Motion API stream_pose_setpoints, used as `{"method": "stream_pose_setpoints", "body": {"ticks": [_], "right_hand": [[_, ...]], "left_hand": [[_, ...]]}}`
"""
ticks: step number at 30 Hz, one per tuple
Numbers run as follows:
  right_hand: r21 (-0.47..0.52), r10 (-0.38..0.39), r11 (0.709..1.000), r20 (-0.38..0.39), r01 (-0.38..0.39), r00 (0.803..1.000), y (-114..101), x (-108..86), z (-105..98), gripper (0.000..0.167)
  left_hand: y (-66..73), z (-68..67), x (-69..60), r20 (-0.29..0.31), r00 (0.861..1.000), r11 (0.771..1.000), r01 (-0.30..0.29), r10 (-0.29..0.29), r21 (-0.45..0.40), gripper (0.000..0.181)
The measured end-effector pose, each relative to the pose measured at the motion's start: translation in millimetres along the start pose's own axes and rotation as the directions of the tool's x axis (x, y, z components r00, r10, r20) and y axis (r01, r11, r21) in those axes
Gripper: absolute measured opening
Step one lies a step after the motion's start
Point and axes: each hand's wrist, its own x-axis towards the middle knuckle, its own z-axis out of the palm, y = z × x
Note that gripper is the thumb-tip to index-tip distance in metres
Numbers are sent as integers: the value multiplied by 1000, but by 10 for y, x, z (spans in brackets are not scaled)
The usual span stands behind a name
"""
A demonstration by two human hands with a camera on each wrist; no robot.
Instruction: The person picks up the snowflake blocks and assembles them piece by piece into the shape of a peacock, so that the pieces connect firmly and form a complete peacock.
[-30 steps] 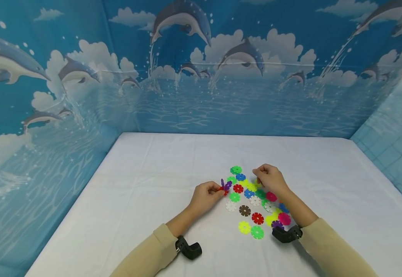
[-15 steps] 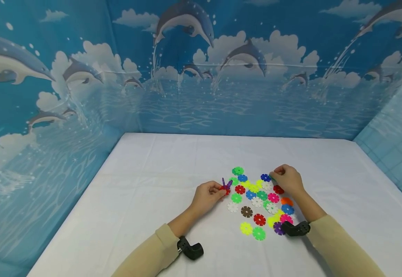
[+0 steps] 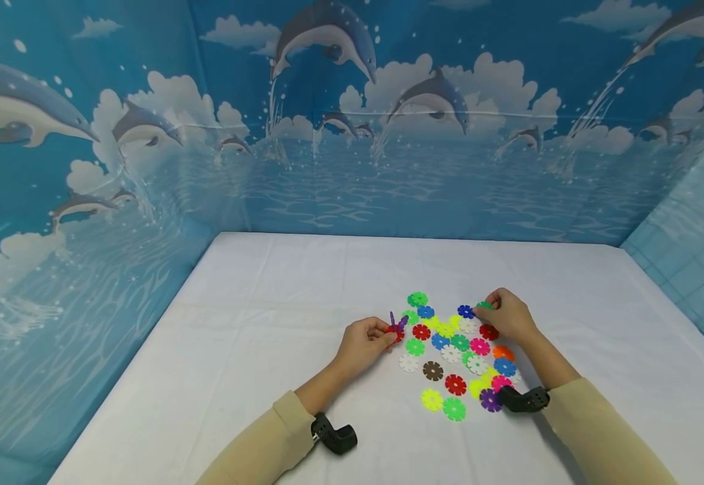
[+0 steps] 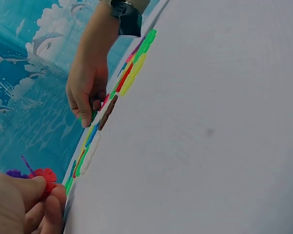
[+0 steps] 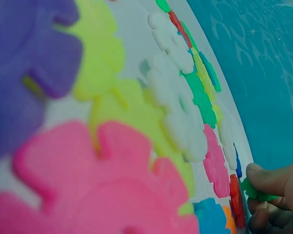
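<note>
A red-purple snowflake-disc cluster (image 4: 48,175) is pinched by curled fingers of the left hand (image 3: 360,343); a green snowflake disc (image 5: 254,190) is pinched by those of the right hand (image 3: 510,316).

Left hand (image 4: 22,207) is down at the near left, pinching a red disc (image 4: 48,176) with purple bits (image 4: 14,173) right up against it. Farther off, the right hand (image 4: 88,90) has hold of something green (image 4: 80,117), just beside a strip of colourful discs (image 4: 108,113) on the white table (image 4: 200,161). Dolphin backdrop (image 4: 44,109) fills the far left.
</note>
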Motion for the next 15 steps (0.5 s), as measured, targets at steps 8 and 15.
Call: {"method": "stream_pose_setpoints", "body": {"ticks": [8, 15], "right_hand": [[56, -43, 998, 9, 42, 999, -95, -106, 50, 37], [107, -84, 991, 44, 79, 995, -319, -225, 183, 44]], "left_hand": [[0, -3, 3, -6, 1000, 1000, -1, 1, 0, 9], [-1, -17, 6, -9, 999, 996, -52, 53, 73, 10]]}}
